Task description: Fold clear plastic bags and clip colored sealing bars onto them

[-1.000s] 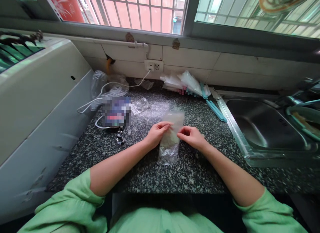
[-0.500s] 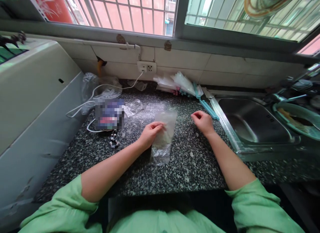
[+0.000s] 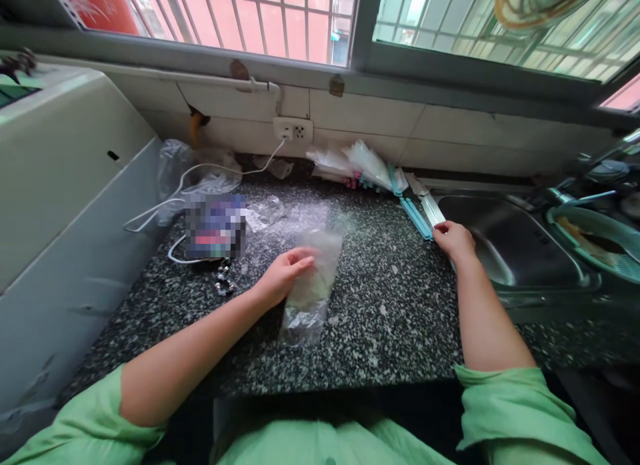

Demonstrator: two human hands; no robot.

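My left hand [image 3: 286, 276] pinches the upper part of a clear plastic bag [image 3: 313, 285] between thumb and fingers. The bag hangs tilted over the counter, with pale contents in its middle and a crinkled lower end. Over by the sink's left edge, my right hand [image 3: 456, 242] has its fingertips closed at the near end of a teal bag-sealing clip [image 3: 416, 218], one of several long thin strips lying there. Behind them, filled clear bags [image 3: 367, 164] with pink and teal clips lie against the wall.
A steel sink [image 3: 510, 245] and a green colander [image 3: 595, 232] are on the right. On the speckled counter [image 3: 380, 345] lie a blurred-out item [image 3: 216, 228] with a white cable, a beaded chain [image 3: 224, 278] and crumpled plastic [image 3: 267, 213]. A socket [image 3: 293, 130] is on the wall.
My right hand has moved right to the end of the teal clips by the sink. My left hand has shifted slightly left and down with the bag.
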